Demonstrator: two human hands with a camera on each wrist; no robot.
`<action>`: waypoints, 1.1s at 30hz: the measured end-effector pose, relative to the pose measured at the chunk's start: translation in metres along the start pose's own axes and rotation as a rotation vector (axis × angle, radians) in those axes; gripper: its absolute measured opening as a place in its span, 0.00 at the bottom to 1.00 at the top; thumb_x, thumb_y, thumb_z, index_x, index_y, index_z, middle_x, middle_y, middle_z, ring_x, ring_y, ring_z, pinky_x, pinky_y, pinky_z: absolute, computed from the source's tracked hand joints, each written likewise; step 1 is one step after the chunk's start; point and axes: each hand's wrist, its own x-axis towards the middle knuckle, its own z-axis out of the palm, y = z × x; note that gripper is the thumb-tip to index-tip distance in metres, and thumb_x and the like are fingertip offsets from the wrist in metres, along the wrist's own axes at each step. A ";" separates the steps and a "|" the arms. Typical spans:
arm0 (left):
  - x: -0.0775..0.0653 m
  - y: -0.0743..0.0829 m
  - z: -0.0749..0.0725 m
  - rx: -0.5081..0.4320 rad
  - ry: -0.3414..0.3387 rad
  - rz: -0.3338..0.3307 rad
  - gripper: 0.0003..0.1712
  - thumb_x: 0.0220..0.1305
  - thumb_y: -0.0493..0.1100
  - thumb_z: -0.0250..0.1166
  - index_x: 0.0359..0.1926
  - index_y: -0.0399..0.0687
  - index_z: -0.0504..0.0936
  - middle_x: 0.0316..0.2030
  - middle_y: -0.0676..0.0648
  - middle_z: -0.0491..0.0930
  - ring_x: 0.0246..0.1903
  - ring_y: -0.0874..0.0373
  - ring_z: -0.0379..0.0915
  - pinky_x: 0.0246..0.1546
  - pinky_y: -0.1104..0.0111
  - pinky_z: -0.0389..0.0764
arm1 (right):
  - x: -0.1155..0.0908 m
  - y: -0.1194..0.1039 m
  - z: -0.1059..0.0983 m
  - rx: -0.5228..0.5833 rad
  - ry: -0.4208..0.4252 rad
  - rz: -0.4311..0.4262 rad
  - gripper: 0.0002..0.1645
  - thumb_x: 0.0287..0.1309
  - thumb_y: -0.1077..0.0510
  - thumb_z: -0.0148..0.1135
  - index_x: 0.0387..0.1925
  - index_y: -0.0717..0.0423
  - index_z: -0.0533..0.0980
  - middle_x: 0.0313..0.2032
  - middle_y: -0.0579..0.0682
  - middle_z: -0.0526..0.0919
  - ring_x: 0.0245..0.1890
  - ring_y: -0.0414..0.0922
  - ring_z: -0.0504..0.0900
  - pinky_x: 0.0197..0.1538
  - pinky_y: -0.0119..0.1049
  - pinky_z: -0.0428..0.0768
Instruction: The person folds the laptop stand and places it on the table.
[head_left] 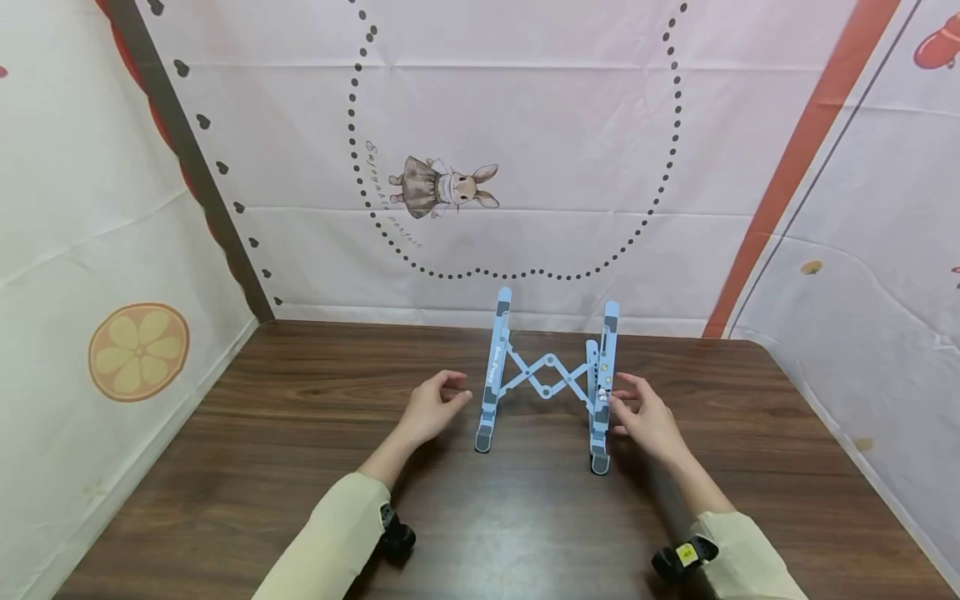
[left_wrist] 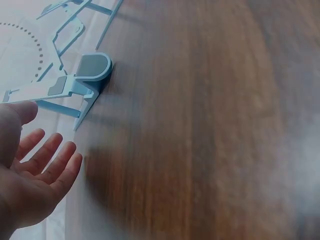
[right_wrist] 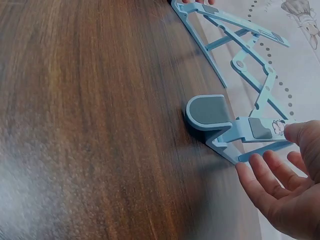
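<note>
A light blue folding laptop stand stands unfolded on the wooden table, its two slanted rails joined by a crisscross linkage. Grey pads line the rails, and the front lips show close up as a grey-padded hook in the left wrist view and another hook in the right wrist view. My left hand is just left of the left rail, fingers loosely bent, with a small gap to it. On the other side, my right hand has its thumb tip right at the right rail, fingers spread and relaxed beside it.
The dark wooden table runs back to a printed cloth wall close behind the stand. More printed cloth closes off the left and right sides. Black cameras are strapped at both wrists, over pale sleeves.
</note>
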 end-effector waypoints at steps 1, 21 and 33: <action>0.001 0.000 0.001 -0.003 0.001 0.004 0.20 0.60 0.45 0.62 0.52 0.42 0.75 0.45 0.46 0.79 0.43 0.54 0.78 0.44 0.61 0.78 | 0.000 0.000 0.000 0.001 -0.001 0.000 0.31 0.63 0.59 0.53 0.64 0.60 0.56 0.51 0.67 0.73 0.45 0.56 0.78 0.36 0.37 0.83; 0.013 0.004 0.021 -0.093 0.025 0.022 0.15 0.60 0.41 0.61 0.47 0.39 0.77 0.40 0.44 0.80 0.37 0.56 0.78 0.39 0.67 0.79 | 0.002 -0.001 0.003 0.043 0.007 0.024 0.27 0.63 0.62 0.51 0.62 0.59 0.60 0.48 0.66 0.74 0.43 0.54 0.78 0.35 0.38 0.83; 0.019 0.011 0.028 -0.144 0.025 0.001 0.15 0.60 0.39 0.61 0.47 0.40 0.77 0.38 0.43 0.80 0.34 0.57 0.78 0.31 0.70 0.80 | 0.003 -0.001 0.008 0.071 0.013 0.029 0.26 0.62 0.62 0.52 0.61 0.60 0.60 0.46 0.65 0.75 0.37 0.48 0.79 0.34 0.39 0.83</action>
